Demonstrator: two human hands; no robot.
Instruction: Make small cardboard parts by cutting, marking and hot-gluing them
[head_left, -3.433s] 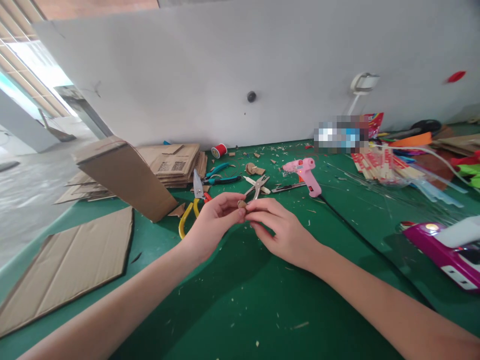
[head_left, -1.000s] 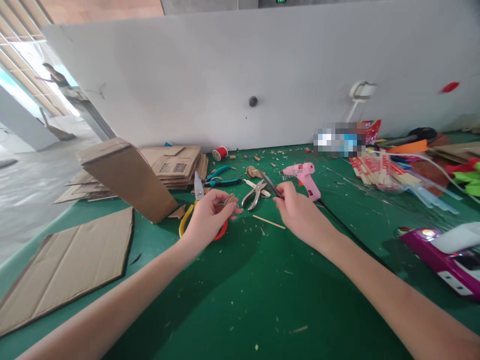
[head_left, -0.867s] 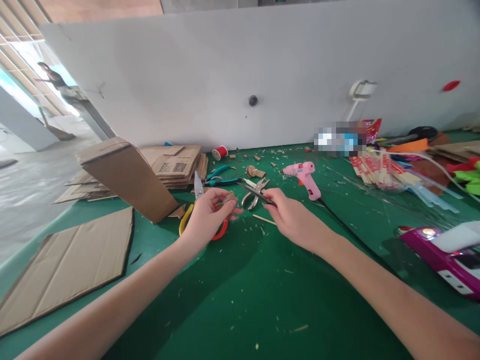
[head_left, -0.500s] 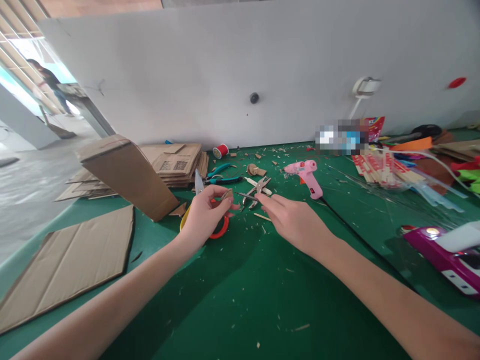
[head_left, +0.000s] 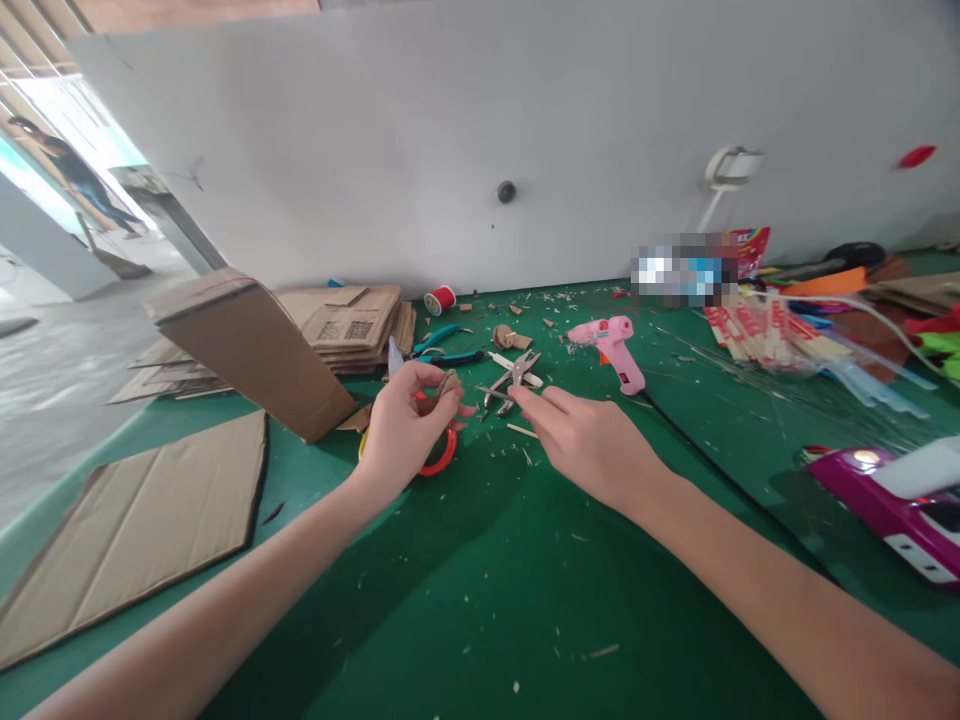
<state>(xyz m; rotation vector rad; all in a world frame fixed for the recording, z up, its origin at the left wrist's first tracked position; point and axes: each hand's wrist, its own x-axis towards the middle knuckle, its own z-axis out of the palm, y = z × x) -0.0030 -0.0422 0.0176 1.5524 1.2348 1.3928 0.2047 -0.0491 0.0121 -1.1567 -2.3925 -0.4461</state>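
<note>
My left hand [head_left: 409, 420] is closed around a small piece of cardboard [head_left: 448, 383], pinched between thumb and fingers. My right hand [head_left: 581, 435] grips a thin, pointed dark tool [head_left: 493, 392], its tip aimed left toward the cardboard with a gap between them. What kind of tool it is I cannot make out, since the fingers cover most of it. Below my left hand, partly hidden, lies a roll of red tape [head_left: 442, 455] with a yellow ring at its left. Metal pliers [head_left: 517, 375] and a white pen-like stick [head_left: 529, 378] lie just beyond the tool's tip.
A pink glue gun [head_left: 619, 350] with a black cord lies right of centre. Teal-handled pliers [head_left: 450, 357], a red thread spool [head_left: 440, 300] and stacked cardboard [head_left: 352, 320] sit behind. A folded cardboard piece [head_left: 255, 350] leans at left. A purple device [head_left: 885, 510] stands at right.
The small cardboard piece has turned in my left fingers and shows more of its face. My right hand has barely moved. A person in the far background has shifted left.
</note>
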